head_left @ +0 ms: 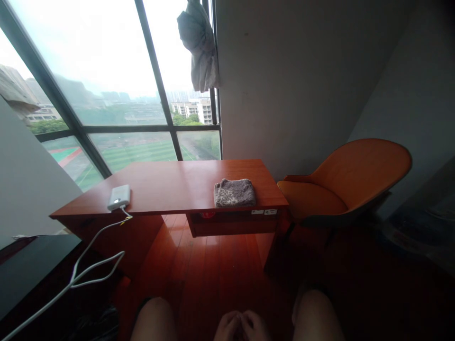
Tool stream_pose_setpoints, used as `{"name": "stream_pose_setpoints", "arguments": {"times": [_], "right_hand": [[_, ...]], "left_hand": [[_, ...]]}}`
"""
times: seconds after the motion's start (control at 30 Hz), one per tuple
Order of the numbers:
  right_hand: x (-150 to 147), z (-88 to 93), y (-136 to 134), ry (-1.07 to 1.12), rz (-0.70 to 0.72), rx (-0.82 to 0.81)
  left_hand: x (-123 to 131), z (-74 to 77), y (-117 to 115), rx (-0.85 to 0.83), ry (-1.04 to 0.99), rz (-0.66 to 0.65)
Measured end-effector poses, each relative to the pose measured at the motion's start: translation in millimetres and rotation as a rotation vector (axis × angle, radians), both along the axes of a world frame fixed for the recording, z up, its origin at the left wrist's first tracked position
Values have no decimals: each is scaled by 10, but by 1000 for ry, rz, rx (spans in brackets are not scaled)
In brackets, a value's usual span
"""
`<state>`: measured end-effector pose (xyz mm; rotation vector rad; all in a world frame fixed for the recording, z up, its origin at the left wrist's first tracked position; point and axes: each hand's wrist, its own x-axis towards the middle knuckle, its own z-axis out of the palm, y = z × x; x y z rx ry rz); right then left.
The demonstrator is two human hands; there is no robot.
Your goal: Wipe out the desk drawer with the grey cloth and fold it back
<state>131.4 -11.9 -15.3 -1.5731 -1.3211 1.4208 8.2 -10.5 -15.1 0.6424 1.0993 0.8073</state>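
Observation:
At the bottom edge, between my two bare knees, my left hand and my right hand rest pressed together with fingers curled, only partly in view. Neither touches anything but the other. Ahead stands a red-brown wooden desk. A folded grey towel lies near its front right edge, well out of reach of both hands. A white power bank sits at the desk's front left, with a white cable hanging from it toward the lower left.
An orange shell chair stands right of the desk against the wall. A large window fills the back left, with a knotted white curtain hanging at its right. A dark surface lies at the lower left. The floor is reddish wood.

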Motion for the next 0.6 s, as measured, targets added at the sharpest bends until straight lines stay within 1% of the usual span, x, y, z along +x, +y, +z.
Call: {"name": "stream_pose_setpoints", "arguments": {"times": [0.2,0.3,0.47,0.6], "right_hand": [[0,13,8,-8,-17,5],[8,35,1,-10,-19,13],[11,60,-9,-56,-19,30],[-3,42,4,-62,-19,5]], "left_hand": [[-20,-26,-18,-25,17,54],[-11,-18,-13,1,21,40],[-4,71,-3,34,75,-24],[-10,139,-21,37,114,-19]]}}
